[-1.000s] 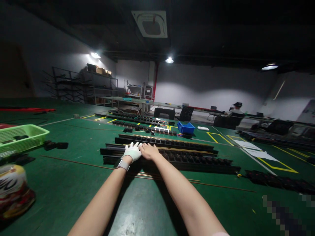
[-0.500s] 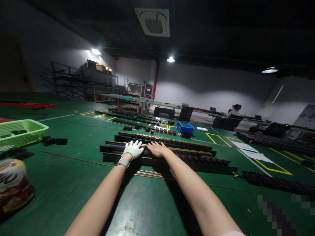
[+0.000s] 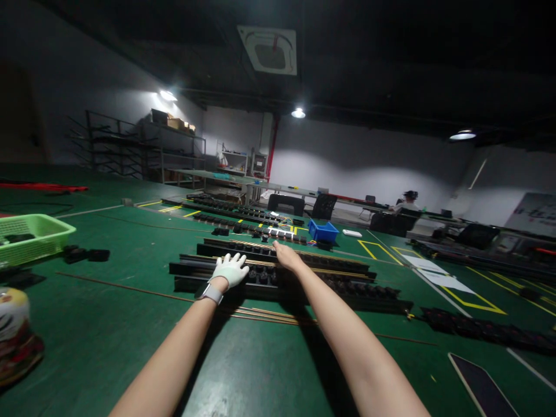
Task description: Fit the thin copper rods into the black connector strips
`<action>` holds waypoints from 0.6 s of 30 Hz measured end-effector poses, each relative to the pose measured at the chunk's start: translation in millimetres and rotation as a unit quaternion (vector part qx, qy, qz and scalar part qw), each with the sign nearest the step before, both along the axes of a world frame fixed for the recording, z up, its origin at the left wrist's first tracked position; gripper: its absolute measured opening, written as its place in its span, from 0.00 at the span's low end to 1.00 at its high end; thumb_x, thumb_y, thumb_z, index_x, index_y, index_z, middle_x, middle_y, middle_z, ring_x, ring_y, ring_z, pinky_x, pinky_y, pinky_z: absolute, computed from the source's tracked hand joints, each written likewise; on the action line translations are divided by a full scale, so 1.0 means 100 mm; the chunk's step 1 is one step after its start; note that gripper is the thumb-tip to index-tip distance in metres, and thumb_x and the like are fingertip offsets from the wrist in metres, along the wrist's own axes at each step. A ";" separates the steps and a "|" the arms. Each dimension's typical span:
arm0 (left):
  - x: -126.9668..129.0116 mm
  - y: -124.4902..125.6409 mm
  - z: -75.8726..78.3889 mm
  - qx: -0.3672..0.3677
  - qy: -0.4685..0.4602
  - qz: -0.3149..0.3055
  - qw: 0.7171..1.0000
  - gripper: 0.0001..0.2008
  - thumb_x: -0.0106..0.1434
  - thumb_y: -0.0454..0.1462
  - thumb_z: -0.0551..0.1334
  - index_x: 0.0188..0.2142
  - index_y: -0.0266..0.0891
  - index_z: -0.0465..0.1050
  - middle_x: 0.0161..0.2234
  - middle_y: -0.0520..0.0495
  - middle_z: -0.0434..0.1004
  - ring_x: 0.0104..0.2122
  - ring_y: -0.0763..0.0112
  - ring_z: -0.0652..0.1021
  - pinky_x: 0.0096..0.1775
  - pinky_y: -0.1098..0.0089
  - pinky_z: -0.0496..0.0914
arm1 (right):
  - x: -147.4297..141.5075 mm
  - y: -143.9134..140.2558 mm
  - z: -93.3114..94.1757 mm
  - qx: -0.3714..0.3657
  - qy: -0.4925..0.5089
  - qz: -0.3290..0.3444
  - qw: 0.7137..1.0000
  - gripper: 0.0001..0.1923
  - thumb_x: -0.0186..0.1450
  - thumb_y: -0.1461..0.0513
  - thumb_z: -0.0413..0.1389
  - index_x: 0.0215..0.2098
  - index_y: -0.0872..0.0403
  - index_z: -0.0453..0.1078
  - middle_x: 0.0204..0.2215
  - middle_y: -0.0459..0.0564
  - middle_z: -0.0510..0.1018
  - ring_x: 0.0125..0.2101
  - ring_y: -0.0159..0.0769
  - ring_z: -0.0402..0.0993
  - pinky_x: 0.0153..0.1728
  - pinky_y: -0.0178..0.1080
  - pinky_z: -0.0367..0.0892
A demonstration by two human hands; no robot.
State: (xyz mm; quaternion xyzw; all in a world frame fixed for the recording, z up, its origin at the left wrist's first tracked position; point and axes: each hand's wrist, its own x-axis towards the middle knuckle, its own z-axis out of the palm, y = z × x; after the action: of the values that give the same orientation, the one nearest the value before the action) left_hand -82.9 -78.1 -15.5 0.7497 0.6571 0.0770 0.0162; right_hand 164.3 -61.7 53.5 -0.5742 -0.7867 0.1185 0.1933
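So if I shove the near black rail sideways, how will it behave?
The near black rail looks long and rigid, so it would probably slide flat, not roll. A one-end push may pivot it. The thin copper rods beside it could roll.

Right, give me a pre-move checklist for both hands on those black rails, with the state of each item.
1. Gloved left hand resting flat on the near black rail: ok.
2. Bare right hand reaching onto the rail behind: ok; whether it grips anything: cannot tell.
3. Copper strips lying loose on the green table under the forearms, not pinned: ok.
4. Black blocks seated along the near rail: cannot tell, too dark.
5. Blue bin and green basket well away from both hands: ok.
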 end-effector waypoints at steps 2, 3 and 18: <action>0.00 -0.01 0.01 -0.003 -0.001 0.001 1.000 0.37 0.75 0.52 0.46 0.79 0.45 0.57 0.80 0.43 0.53 0.76 0.35 0.55 0.72 0.37 0.50 | 0.05 0.00 0.06 0.015 0.015 -0.043 0.999 0.40 0.83 0.48 0.29 0.63 0.54 0.79 0.62 0.59 0.81 0.63 0.51 0.76 0.63 0.47 0.68; 0.00 -0.01 0.01 -0.005 -0.001 0.001 1.000 0.37 0.75 0.52 0.46 0.79 0.45 0.56 0.80 0.43 0.53 0.77 0.35 0.55 0.72 0.37 0.50 | 0.07 0.00 0.08 0.023 0.019 -0.066 0.997 0.39 0.83 0.47 0.30 0.59 0.54 0.81 0.59 0.60 0.83 0.60 0.52 0.79 0.60 0.46 0.69; -0.01 0.08 -0.08 0.016 0.002 0.001 1.000 0.36 0.75 0.52 0.47 0.78 0.46 0.58 0.79 0.41 0.55 0.76 0.36 0.56 0.71 0.35 0.50 | -0.10 -0.40 -0.25 -0.018 -0.133 0.027 0.991 0.39 0.80 0.39 0.35 0.80 0.47 0.55 0.80 0.51 0.53 0.79 0.52 0.45 0.76 0.62 0.40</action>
State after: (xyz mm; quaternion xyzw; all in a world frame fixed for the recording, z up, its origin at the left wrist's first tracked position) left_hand -84.1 -70.5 -23.5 0.7496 0.6562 0.0860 0.0023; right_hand 154.1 -101.6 28.4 -0.5666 -0.8185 0.0607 0.0731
